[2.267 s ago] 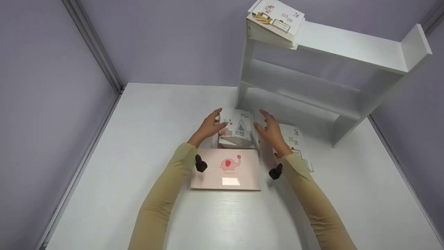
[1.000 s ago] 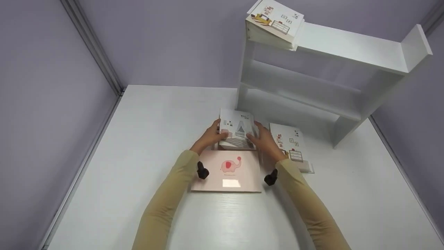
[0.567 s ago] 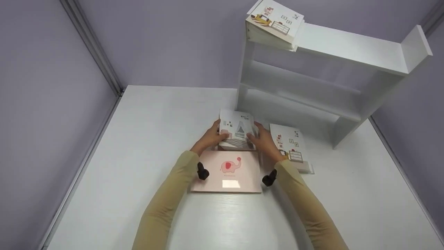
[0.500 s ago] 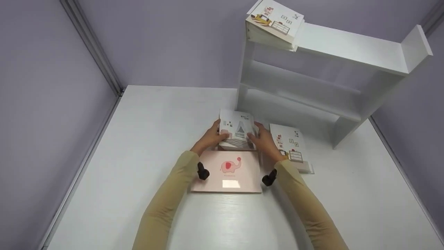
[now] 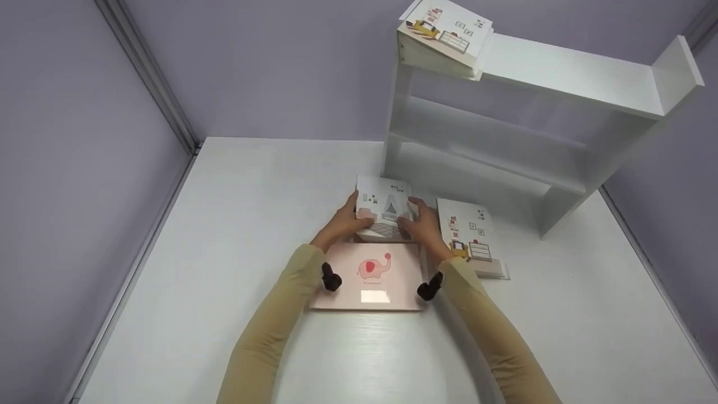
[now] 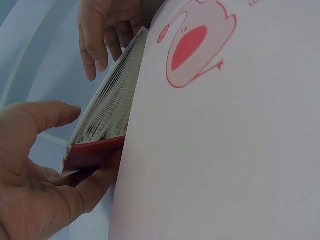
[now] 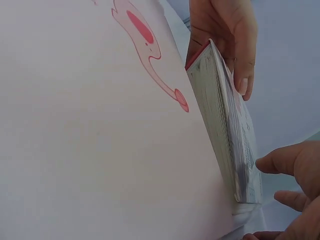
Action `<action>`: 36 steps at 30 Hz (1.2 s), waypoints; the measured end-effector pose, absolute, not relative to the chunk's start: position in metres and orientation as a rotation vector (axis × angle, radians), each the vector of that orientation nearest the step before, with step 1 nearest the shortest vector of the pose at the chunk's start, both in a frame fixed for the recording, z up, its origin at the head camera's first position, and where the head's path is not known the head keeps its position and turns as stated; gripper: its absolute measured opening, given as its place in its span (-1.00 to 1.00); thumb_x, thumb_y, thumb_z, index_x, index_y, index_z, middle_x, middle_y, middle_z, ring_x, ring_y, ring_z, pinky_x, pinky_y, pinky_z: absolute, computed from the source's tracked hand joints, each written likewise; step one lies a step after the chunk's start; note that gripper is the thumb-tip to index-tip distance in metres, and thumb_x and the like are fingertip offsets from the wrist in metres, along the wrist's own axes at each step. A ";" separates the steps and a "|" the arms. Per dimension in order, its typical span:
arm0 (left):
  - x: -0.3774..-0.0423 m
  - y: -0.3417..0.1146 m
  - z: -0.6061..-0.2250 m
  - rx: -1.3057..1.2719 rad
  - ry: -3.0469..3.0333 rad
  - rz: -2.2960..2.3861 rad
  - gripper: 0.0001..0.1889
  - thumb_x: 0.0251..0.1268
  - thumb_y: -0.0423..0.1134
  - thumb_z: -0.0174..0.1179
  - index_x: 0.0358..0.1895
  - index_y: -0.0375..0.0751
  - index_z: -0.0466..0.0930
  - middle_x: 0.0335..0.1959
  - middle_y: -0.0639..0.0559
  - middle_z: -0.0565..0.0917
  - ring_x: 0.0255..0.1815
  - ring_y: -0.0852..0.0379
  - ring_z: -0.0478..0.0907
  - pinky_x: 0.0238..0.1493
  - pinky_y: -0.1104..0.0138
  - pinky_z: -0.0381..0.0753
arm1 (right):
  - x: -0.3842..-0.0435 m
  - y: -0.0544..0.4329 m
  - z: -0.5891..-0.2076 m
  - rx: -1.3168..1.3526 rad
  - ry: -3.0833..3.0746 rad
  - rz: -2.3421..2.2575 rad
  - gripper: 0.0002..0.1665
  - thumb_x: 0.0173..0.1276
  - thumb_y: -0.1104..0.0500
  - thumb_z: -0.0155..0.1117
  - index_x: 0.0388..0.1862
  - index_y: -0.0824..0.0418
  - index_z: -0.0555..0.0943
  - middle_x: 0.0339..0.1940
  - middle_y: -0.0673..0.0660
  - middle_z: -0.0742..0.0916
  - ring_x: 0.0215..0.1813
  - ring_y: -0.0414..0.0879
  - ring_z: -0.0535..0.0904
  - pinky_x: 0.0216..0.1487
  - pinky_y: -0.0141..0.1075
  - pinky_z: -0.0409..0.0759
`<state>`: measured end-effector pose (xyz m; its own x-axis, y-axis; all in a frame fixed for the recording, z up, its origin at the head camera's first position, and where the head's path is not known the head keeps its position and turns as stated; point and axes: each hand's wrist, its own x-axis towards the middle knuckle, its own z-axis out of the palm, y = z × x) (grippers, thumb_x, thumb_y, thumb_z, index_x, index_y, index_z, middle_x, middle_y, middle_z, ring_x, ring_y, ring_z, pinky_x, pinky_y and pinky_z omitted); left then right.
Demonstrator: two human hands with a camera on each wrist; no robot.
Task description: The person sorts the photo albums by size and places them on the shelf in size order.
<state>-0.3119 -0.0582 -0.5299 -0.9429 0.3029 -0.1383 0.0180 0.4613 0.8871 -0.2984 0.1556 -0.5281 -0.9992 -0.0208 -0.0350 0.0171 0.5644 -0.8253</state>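
Note:
A thick white photo album [image 5: 387,196] with a grey tent printed on its cover lies behind a flat pink elephant-print cover [image 5: 341,283]. My left hand [image 5: 345,222] grips its left side, thumb over the cover. On the opposite side my right hand [image 5: 423,224] holds it, thumb also on top. In the left wrist view, the left fingers reach beneath the red spine of the album [image 6: 112,97]. The right wrist view shows the page edges of the album [image 7: 215,95] between both hands, with the right thumb at its cover edge.
Right of my hands lies another white album [image 5: 465,221] with a yellow vehicle print. Behind stands a white shelf unit [image 5: 566,62] with stacked albums [image 5: 449,28] on its top left. Purple-grey walls [image 5: 280,67] border the white table [image 5: 252,196].
Both hands started spread apart above the tent-print album, then closed in from its sides and took hold of it. The album has barely moved.

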 end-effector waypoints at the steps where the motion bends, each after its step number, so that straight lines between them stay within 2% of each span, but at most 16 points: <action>1: -0.312 -0.058 -0.529 0.267 2.439 1.470 -0.04 0.19 -0.11 0.20 0.49 -0.11 -0.30 0.41 -0.17 0.18 0.39 -0.02 0.17 0.38 0.17 0.12 | -0.298 0.155 -0.528 0.012 2.738 -1.446 -0.23 0.22 0.17 0.25 0.39 0.22 0.21 0.34 0.34 0.34 0.39 0.16 0.19 0.38 -0.01 0.13; 10: -0.312 -0.060 -0.528 0.269 2.417 1.525 -0.02 0.15 -0.11 0.22 0.49 -0.08 -0.30 0.41 -0.15 0.18 0.38 -0.03 0.19 0.37 0.13 0.15 | -0.301 0.153 -0.528 0.137 2.644 -1.527 -0.10 0.15 0.17 0.32 0.43 0.17 0.12 0.40 0.34 0.26 0.42 0.16 0.14 0.39 -0.03 0.14; 16: -0.312 -0.060 -0.528 0.191 2.419 1.507 0.01 0.15 -0.06 0.21 0.49 -0.13 -0.34 0.42 -0.23 0.16 0.39 -0.06 0.17 0.39 0.14 0.10 | -0.303 0.152 -0.528 0.179 2.589 -1.635 -0.10 0.11 0.22 0.33 0.41 0.20 0.15 0.39 0.38 0.25 0.42 0.18 0.14 0.38 -0.05 0.17; 20: -0.310 -0.060 -0.529 0.180 2.420 1.493 -0.01 0.18 -0.05 0.19 0.49 -0.12 -0.35 0.40 -0.23 0.19 0.35 -0.07 0.25 0.36 0.14 0.17 | -0.304 0.152 -0.531 0.214 2.548 -1.709 -0.10 0.10 0.26 0.33 0.41 0.20 0.16 0.38 0.38 0.27 0.41 0.16 0.17 0.36 -0.07 0.20; 30: -0.308 -0.063 -0.533 0.213 2.342 1.611 0.00 0.15 -0.07 0.23 0.49 -0.09 -0.31 0.40 -0.21 0.19 0.37 -0.08 0.22 0.34 0.14 0.22 | -0.303 0.151 -0.532 0.354 2.471 -1.790 -0.10 0.09 0.22 0.35 0.41 0.10 0.18 0.36 0.31 0.29 0.40 0.11 0.19 0.37 -0.08 0.18; 36: -0.307 -0.064 -0.534 0.225 2.291 1.670 -0.03 0.15 -0.11 0.25 0.50 -0.08 -0.26 0.40 -0.21 0.18 0.38 -0.09 0.19 0.31 0.14 0.26 | -0.302 0.150 -0.534 0.380 2.463 -1.807 -0.20 0.11 0.24 0.33 0.36 0.14 0.27 0.41 0.30 0.25 0.44 0.12 0.13 0.39 -0.11 0.15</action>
